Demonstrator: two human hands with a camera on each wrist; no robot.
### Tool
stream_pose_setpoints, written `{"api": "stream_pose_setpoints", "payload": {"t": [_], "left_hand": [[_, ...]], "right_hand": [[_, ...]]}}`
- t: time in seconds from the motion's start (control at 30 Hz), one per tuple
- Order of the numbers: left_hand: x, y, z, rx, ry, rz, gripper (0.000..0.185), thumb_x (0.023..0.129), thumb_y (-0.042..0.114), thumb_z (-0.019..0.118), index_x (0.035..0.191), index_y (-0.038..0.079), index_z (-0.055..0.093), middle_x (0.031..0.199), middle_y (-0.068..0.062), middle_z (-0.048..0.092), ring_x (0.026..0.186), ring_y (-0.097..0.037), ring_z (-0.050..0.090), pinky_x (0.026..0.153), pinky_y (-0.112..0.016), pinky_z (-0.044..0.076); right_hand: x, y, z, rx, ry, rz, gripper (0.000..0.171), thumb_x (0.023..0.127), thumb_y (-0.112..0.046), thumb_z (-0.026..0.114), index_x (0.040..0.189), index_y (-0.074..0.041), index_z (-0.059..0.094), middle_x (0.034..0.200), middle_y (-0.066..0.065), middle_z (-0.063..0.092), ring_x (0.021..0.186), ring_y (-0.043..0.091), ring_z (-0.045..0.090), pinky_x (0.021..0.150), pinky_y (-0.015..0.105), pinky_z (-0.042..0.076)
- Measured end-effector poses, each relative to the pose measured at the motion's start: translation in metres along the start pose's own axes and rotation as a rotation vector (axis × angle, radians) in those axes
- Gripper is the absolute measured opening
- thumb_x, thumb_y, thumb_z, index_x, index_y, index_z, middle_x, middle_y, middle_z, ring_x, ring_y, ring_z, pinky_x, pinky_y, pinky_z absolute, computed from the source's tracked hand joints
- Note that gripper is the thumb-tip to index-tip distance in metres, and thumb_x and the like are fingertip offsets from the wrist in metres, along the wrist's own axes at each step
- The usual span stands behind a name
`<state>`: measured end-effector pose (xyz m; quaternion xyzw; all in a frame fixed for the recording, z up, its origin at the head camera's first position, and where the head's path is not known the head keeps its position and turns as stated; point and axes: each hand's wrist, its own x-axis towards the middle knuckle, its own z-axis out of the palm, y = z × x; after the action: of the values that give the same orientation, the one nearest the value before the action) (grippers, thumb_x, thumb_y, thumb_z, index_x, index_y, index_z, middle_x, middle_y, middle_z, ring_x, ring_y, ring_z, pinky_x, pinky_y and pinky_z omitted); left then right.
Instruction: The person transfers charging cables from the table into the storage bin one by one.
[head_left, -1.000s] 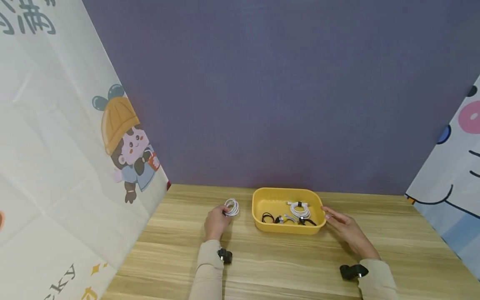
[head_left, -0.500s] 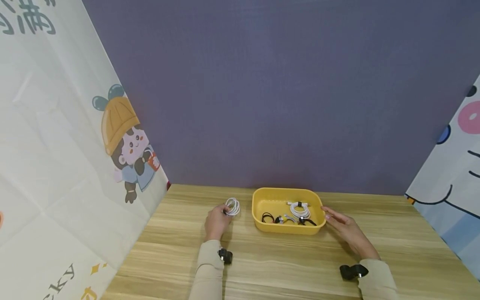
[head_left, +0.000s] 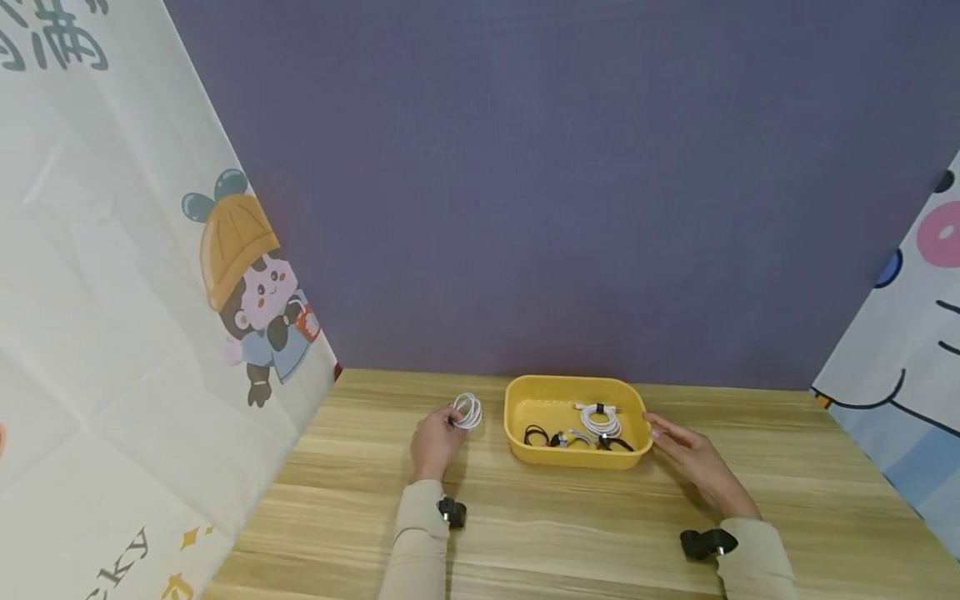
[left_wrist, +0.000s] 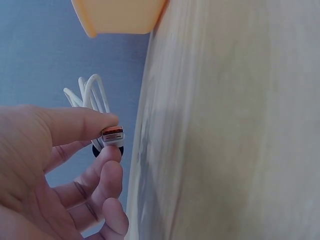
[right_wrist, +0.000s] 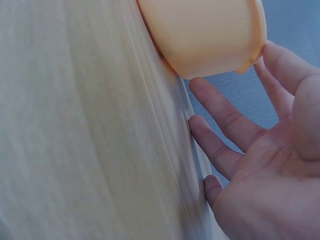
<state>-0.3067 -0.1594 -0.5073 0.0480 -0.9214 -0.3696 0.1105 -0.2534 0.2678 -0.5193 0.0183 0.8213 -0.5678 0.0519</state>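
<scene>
A: What has changed in the last second?

B: Very little. The left hand (head_left: 433,442) holds a coiled white cable (head_left: 467,411), fingers (left_wrist: 82,125) pinching its USB plug (left_wrist: 112,136). The coil has drifted slightly toward the yellow tray (head_left: 517,446), which lies just beyond the fingertips to their right. The coil looks lifted off the desk (head_left: 570,525), so it appears to be on its way toward the tray.

A: And the right hand?

B: The right hand (head_left: 693,462) has not moved. It lies relaxed and spread, grasping nothing, fingertips at the tray's right wall; from the wrist view they are just beside the rim, and I cannot tell if they touch.

A: What is hard to make out?

B: The tray holds several bundled black and white cables (head_left: 597,421), too small to count. The wrist views show only the tray's underside. Whether a dark band ties the held coil is unclear.
</scene>
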Motion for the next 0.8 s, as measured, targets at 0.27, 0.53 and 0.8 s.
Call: {"api": "stream_pose_setpoints", "payload": {"t": [0.27, 0.53, 0.8], "left_hand": [[0.0004, 0.0019, 0.0032, -0.008, 0.021, 0.017, 0.013, 0.081, 0.010, 0.077, 0.089, 0.020, 0.076, 0.076, 0.000, 0.073, 0.058, -0.017, 0.057, 0.050, -0.034, 0.040], [0.0022, 0.0021, 0.0050, -0.003, 0.023, 0.018, 0.015, 0.081, 0.009, 0.075, 0.090, 0.021, 0.076, 0.076, 0.001, 0.073, 0.059, -0.017, 0.058, 0.051, -0.034, 0.041], [0.0027, 0.0020, 0.0060, -0.019, 0.036, 0.035, 0.018, 0.079, 0.007, 0.074, 0.089, 0.022, 0.076, 0.073, 0.002, 0.071, 0.058, -0.017, 0.057, 0.050, -0.034, 0.040]], "right_hand": [[0.0001, 0.0009, -0.0005, -0.023, -0.005, -0.018, 0.066, 0.105, -0.049, 0.050, 0.160, -0.015, 0.036, 0.168, 0.013, 0.026, 0.154, 0.039, 0.025, 0.119, 0.057, 0.031], [-0.0003, 0.0004, -0.0002, 0.001, -0.006, -0.010, 0.064, 0.106, -0.046, 0.051, 0.160, -0.014, 0.037, 0.168, 0.014, 0.025, 0.155, 0.041, 0.022, 0.120, 0.060, 0.026], [-0.0002, 0.0000, -0.0008, -0.030, -0.007, -0.023, 0.063, 0.106, -0.047, 0.050, 0.159, -0.014, 0.037, 0.167, 0.013, 0.027, 0.154, 0.038, 0.026, 0.118, 0.054, 0.033]]}}
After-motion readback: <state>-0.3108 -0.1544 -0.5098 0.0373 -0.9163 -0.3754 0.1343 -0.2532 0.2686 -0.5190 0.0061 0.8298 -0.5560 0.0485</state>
